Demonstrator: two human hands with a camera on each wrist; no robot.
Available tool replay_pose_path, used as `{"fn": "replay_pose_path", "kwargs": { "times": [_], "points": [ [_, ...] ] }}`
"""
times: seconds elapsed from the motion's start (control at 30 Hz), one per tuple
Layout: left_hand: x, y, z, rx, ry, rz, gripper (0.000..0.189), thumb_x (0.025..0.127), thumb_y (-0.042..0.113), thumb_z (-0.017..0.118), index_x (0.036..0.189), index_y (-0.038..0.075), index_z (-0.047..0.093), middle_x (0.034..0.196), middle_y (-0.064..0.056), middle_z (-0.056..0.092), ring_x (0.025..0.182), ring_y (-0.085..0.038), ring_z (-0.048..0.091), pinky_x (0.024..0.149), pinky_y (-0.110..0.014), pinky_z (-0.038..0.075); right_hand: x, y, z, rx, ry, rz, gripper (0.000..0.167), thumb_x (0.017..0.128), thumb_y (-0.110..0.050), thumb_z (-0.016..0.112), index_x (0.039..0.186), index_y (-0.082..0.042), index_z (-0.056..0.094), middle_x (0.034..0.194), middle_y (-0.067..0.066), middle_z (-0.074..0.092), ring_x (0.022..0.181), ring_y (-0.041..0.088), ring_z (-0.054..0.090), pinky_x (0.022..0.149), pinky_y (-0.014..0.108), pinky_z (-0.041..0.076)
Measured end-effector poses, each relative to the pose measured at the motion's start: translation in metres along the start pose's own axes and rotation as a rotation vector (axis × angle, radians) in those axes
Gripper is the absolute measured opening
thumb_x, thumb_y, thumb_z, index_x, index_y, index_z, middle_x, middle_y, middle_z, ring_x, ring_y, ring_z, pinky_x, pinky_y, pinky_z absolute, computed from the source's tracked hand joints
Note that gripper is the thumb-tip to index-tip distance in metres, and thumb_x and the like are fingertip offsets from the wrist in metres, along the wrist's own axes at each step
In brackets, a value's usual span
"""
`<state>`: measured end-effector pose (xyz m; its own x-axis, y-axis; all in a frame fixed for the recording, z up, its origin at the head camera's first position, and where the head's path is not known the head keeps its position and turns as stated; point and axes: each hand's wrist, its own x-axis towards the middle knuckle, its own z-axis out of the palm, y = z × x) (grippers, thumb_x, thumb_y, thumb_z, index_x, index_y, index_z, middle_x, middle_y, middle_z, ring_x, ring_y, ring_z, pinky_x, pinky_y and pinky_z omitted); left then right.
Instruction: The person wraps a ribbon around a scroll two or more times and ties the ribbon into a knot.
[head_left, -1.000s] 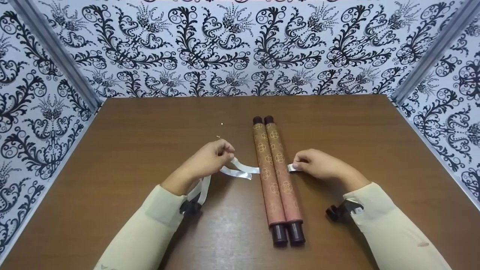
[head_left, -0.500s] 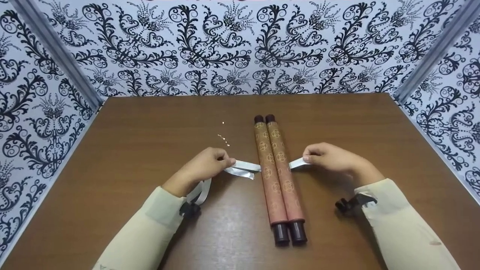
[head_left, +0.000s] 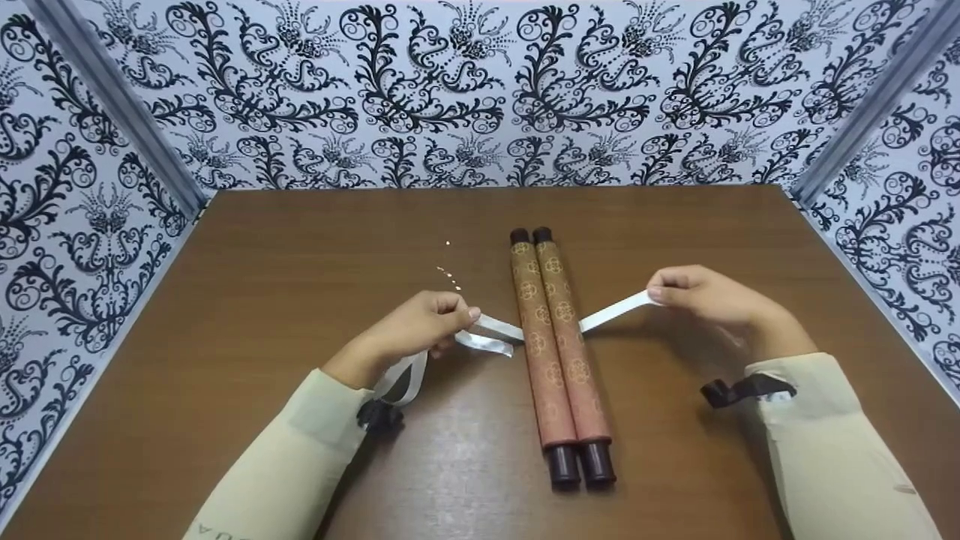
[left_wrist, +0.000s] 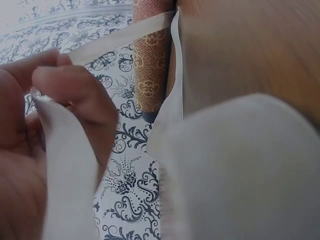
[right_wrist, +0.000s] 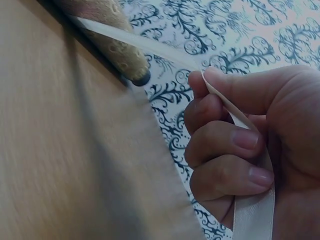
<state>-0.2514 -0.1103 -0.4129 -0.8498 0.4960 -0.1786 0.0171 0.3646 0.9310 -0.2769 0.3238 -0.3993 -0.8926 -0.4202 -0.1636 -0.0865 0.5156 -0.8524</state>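
— Where is the scroll [head_left: 568,337]?
— It lies on the table [head_left: 337,262]. At its left, the left hand [head_left: 424,326] pinches white ribbon [head_left: 501,327]; at its right, the right hand [head_left: 705,298] pinches also such ribbon.

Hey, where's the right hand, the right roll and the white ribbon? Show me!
Right hand [head_left: 712,301]: head view, middle of the hand.
Right roll [head_left: 568,328]: head view, middle of its patterned cover.
White ribbon [head_left: 615,311]: head view, the stretch between roll and hand.
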Motion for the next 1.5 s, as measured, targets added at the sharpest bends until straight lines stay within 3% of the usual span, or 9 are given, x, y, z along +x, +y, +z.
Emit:
{"fn": "replay_pose_path", "kwargs": {
  "times": [0.23,0.47,0.83,0.97,1.07,1.17,1.23,1.33,1.5],
  "points": [
    [0.004,-0.002,0.002,-0.088,0.02,-0.013,0.028,0.106,0.027,0.06,0.088,0.005,0.059,0.07,0.004,0.052,0.049,-0.008,0.04,0.046,-0.022,0.034,-0.009,0.004,-0.014,0.17,0.002,0.022,0.019,0.105,-0.024,0.062,0.098,-0.007,0.065,0.068,-0.007,0.045,0.061,0.011,0.039,0.055,0.036,0.029],
    [0.003,0.0,0.002,-0.04,0.048,-0.043,0.036,0.104,0.03,0.062,0.101,-0.005,0.062,0.061,0.008,0.039,0.049,-0.008,0.031,0.048,-0.024,0.029,-0.018,0.006,-0.029,0.27,0.034,-0.006,0.017,0.108,-0.02,0.057,0.095,-0.014,0.067,0.063,-0.011,0.042,0.055,0.011,0.029,0.055,0.04,0.015],
    [-0.002,0.004,0.005,-0.02,0.105,-0.039,0.039,0.102,0.041,0.065,0.076,0.013,0.055,0.06,0.009,0.034,0.049,-0.01,0.029,0.048,-0.025,0.028,-0.018,0.013,-0.039,0.267,0.018,-0.042,0.023,0.11,-0.015,0.051,0.093,-0.014,0.066,0.061,-0.011,0.041,0.052,0.009,0.026,0.05,0.037,0.012],
    [-0.001,0.002,0.007,-0.003,0.113,-0.012,0.04,0.103,0.038,0.064,0.075,0.012,0.053,0.061,0.008,0.034,0.05,-0.01,0.031,0.05,-0.026,0.03,-0.018,0.017,-0.037,0.15,0.092,0.073,0.018,0.107,-0.019,0.058,0.095,-0.01,0.067,0.065,-0.009,0.043,0.057,0.008,0.037,0.051,0.033,0.024],
    [0.0,0.002,0.008,0.016,0.122,-0.008,0.039,0.103,0.038,0.064,0.079,0.007,0.058,0.061,0.008,0.036,0.051,-0.01,0.033,0.05,-0.026,0.031,-0.016,0.017,-0.035,-0.129,0.136,0.145,0.021,0.105,-0.022,0.06,0.103,-0.004,0.071,0.076,-0.001,0.06,0.071,0.012,0.052,0.063,0.029,0.041],
    [0.0,0.002,0.008,0.022,0.125,-0.012,0.039,0.103,0.038,0.064,0.085,0.003,0.063,0.062,0.007,0.037,0.052,-0.01,0.034,0.05,-0.026,0.031,-0.012,0.016,-0.033,-0.439,0.16,0.107,0.03,0.105,-0.021,0.058,0.117,0.004,0.069,0.1,0.02,0.071,0.092,0.031,0.065,0.084,0.043,0.053],
    [-0.001,0.003,0.008,0.031,0.122,-0.013,0.04,0.103,0.038,0.063,0.089,0.001,0.065,0.062,0.008,0.037,0.052,-0.01,0.034,0.051,-0.026,0.031,-0.006,0.012,-0.025,-0.556,0.202,0.049,0.034,0.104,-0.021,0.058,0.124,0.006,0.067,0.121,0.027,0.069,0.112,0.043,0.063,0.1,0.055,0.049],
    [-0.001,0.004,0.008,0.051,0.116,-0.007,0.041,0.104,0.038,0.063,0.093,-0.002,0.066,0.061,0.008,0.037,0.052,-0.009,0.035,0.051,-0.025,0.031,0.003,0.003,-0.006,-0.582,0.227,-0.036,0.038,0.103,-0.018,0.061,0.13,0.008,0.062,0.132,0.032,0.063,0.127,0.051,0.056,0.11,0.066,0.04],
    [-0.001,0.006,0.01,0.081,0.111,0.005,0.038,0.104,0.034,0.063,0.095,-0.004,0.066,0.059,0.009,0.037,0.051,-0.009,0.035,0.051,-0.025,0.03,0.018,-0.011,0.041,-0.585,0.14,-0.152,0.033,0.099,-0.017,0.068,0.125,0.003,0.066,0.123,0.026,0.067,0.118,0.045,0.062,0.106,0.062,0.046]
  ]
}}
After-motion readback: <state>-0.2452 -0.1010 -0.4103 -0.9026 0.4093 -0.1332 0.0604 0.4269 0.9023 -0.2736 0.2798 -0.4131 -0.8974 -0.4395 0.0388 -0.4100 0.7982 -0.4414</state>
